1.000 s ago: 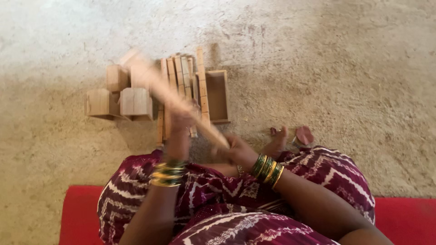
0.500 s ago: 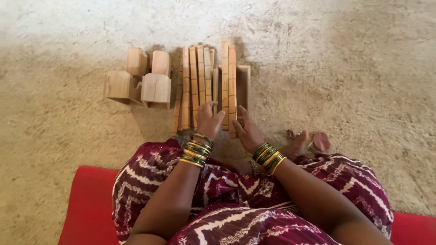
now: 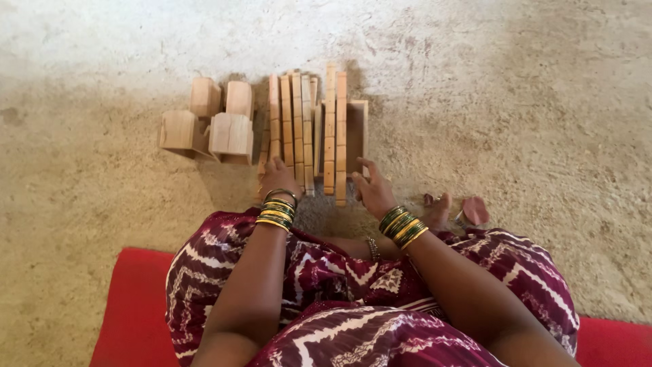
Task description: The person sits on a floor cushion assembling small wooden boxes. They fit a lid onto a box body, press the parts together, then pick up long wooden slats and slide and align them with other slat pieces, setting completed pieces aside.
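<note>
On sandy floor, wooden box (image 3: 358,136), long slats (image 3: 305,129) across it, both hands (image 3: 277,178) at slat ends

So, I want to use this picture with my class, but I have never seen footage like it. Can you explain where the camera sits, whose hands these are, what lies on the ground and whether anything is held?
There is no machine here. A person seated on a red mat wears one camera on the head, so the view looks down over their lap at their own two hands. On the sandy ground lies a row of long wooden slats side by side, with four chunky wooden blocks beside them and an open wooden box on the other side. The left hand rests on the near ends of the slats. The right hand is open by the box's near corner. Neither hand grips anything.
</note>
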`<state>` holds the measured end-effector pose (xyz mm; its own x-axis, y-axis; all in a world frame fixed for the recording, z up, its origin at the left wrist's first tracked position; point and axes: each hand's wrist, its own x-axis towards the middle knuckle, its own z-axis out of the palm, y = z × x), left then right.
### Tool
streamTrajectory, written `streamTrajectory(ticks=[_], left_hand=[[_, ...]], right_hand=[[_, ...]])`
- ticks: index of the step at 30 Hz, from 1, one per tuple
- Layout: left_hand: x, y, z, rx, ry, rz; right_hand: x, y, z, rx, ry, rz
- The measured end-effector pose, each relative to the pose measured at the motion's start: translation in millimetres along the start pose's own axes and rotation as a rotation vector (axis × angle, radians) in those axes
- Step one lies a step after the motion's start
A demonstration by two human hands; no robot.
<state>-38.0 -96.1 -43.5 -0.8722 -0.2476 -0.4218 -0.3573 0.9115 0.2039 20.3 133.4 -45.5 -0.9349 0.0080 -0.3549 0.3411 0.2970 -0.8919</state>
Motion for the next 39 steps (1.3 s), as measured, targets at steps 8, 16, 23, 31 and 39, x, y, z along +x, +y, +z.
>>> streamTrajectory(ticks=[8,16,23,31,39], left_hand=[[11,-5,-6,-0.086,-0.084,0.044],[25,-7,-15,-0.550,-0.027,-0.157],[30,-6,-8,-1.762,-0.236,-0.034],[-56,56,-23,-1.201,-0.275,0.553],[-115,86,18,-0.895,-0.445,0.562]], right_hand=[[-8,-35,-41,0.574,-0.054,0.087],[-3,-30,-42,0.643,-0.097,0.145],[-2,-24,-49,0.752,-0.099,0.158],[15,-14,-55,0.887,0.069,0.040],[8,-33,-67,1.187,0.175,-0.164]])
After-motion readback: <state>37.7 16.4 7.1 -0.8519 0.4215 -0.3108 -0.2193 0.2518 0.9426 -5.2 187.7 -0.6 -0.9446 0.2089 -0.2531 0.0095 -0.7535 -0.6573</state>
